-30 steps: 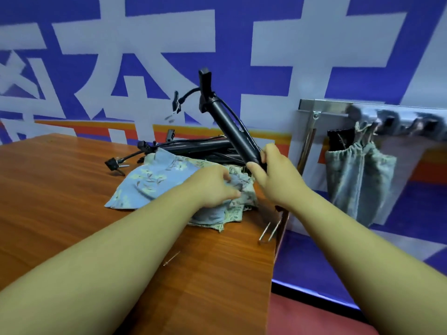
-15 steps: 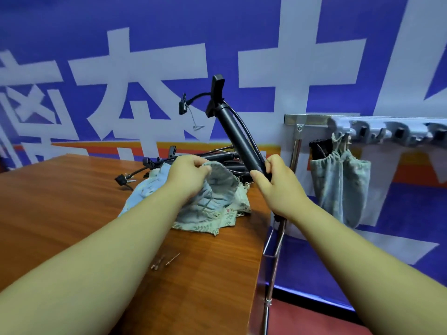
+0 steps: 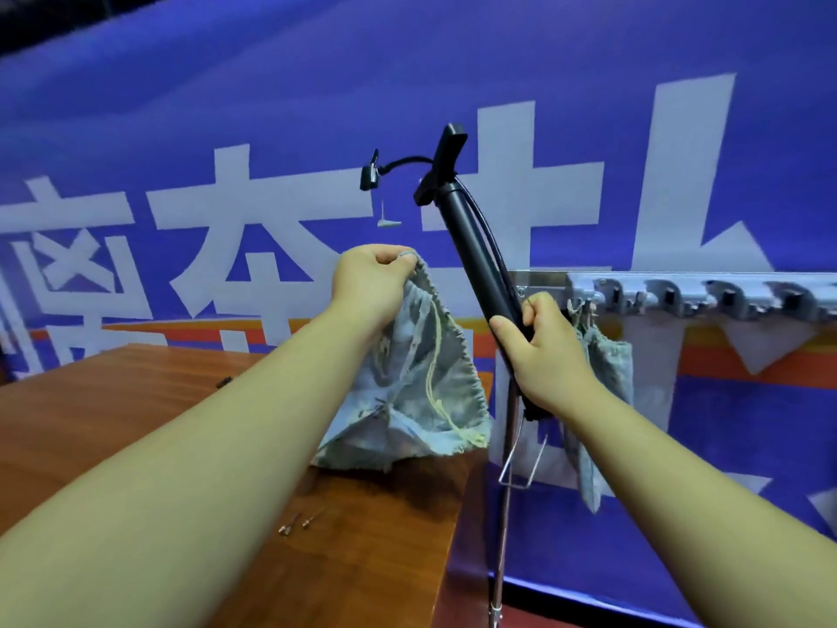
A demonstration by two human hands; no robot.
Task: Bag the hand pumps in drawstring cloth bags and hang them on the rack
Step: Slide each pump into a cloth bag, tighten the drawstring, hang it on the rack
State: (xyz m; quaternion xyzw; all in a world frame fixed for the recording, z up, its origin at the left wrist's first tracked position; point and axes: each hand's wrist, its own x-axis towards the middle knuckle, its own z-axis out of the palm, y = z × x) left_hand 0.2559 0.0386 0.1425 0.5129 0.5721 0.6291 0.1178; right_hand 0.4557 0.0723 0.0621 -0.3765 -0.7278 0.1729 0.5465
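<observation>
My right hand [image 3: 536,351] grips a black hand pump [image 3: 473,251] by the lower part of its barrel, tilted with the handle up and to the left; its hose curls off the top with a nozzle at the end. A wire foot hangs below my fist. My left hand [image 3: 369,278] pinches the rim of a pale blue patterned drawstring cloth bag [image 3: 421,392], which hangs down to the table's far right corner with its cord dangling. The bag and the pump are apart. A metal hook rack [image 3: 706,294] runs along the wall at right, with one filled cloth bag [image 3: 609,360] hanging from it.
The brown wooden table [image 3: 136,423] spreads to the left and ends just right of the held bag. Small metal needles [image 3: 299,521] lie near its right edge. A thin rack post [image 3: 502,514] stands beside the table. Behind is a blue banner wall.
My left hand lifted the cloth bag off the table, so it now hangs from my fingers. My right hand raised the pump more upright. The view swung up and right.
</observation>
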